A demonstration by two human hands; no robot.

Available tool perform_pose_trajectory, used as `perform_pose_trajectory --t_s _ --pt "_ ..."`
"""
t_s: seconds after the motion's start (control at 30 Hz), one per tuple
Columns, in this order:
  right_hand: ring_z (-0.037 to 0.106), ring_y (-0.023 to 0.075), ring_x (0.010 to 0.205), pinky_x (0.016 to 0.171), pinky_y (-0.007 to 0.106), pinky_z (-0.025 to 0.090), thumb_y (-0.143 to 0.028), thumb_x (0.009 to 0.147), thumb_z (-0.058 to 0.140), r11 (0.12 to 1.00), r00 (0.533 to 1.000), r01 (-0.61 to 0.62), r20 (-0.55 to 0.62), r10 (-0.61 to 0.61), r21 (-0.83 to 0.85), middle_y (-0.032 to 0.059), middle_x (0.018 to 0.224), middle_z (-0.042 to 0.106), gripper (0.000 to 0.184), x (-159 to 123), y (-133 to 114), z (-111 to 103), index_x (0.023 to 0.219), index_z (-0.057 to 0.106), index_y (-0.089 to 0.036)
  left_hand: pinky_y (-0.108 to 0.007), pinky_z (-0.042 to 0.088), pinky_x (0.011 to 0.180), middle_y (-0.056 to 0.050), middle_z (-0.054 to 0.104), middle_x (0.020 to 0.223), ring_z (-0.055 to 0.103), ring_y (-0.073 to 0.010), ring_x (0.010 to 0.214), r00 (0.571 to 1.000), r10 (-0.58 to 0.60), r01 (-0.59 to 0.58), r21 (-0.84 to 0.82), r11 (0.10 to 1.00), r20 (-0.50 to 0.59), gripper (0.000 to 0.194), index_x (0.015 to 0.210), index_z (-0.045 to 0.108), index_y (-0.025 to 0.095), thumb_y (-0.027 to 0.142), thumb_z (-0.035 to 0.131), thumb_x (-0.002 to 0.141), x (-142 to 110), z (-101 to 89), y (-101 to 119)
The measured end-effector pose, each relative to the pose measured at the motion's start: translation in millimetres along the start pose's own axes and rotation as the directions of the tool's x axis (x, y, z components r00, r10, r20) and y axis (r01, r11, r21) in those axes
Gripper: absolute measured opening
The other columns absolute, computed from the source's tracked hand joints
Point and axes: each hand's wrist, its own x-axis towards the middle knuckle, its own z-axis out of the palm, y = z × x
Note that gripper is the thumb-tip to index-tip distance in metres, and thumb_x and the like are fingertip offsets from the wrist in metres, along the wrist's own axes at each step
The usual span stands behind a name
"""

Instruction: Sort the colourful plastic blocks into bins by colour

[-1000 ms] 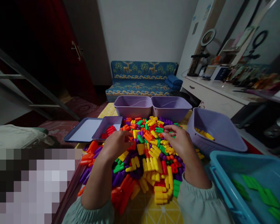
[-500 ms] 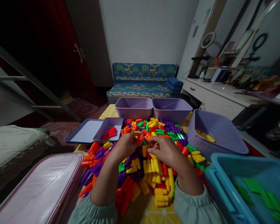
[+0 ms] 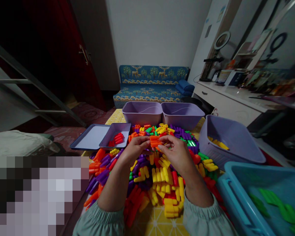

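Above the middle of the pile, an orange plastic building piece [image 3: 155, 142], made of joined rounded pegs, is pinched between both hands. My left hand [image 3: 135, 149] is closed on its left side. On its right side my right hand [image 3: 174, 148] is closed, with thumb and fingers at the edge. Beneath and around the hands lies a heap of bullet-shaped plastic pieces in purple, green, red, orange and yellow. A cluster of joined yellow pieces [image 3: 161, 176] lies between my forearms.
Two purple bins [image 3: 142, 114] stand at the far table edge. A purple bin [image 3: 232, 139] with yellow pieces and a blue bin [image 3: 265, 167] with green pieces are at the right. To the left, an open shallow case [image 3: 127, 132] holds red pieces. The tablecloth [image 3: 162, 226] is yellow.
Both hands have come together over the pile's middle. My right hand moved left from the pile's right side, and the orange piece is now gripped between the two.
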Motion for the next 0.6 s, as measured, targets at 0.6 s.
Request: perform_pose_trajectory --t_s 0.6 --pt "0.063 0.0147 0.064 0.063 0.030 0.053 -0.031 0.077 0.065 0.985 0.999 -0.039 0.017 0.036 0.166 0.0039 0.085 0.065 0.045 4.2 15.6 5.3 0.119 0.061 -0.018 -0.028 0.058 0.070 -0.011 0.071 0.104 0.069 -0.0181 0.082 0.999 0.039 -0.041 -0.198 0.979 -0.013 0.047 0.118 0.066 0.013 0.017 0.075 0.072 -1.2 7.7 -5.0"
